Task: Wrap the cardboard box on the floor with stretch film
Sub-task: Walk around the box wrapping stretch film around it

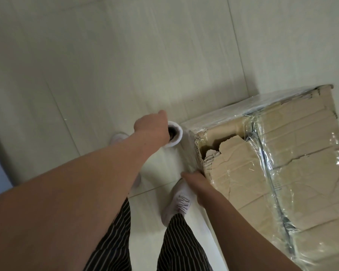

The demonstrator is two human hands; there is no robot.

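Left hand [152, 124], arm outstretched, hooks fingers into top of white stretch-film roll [175, 137]; right hand [196, 182] grips its base beside brown cardboard box [282, 163].

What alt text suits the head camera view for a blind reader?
A person's left hand and right hand hold a roll of stretch film by its ends at the corner of a torn cardboard box, already partly wrapped, on a pale floor.
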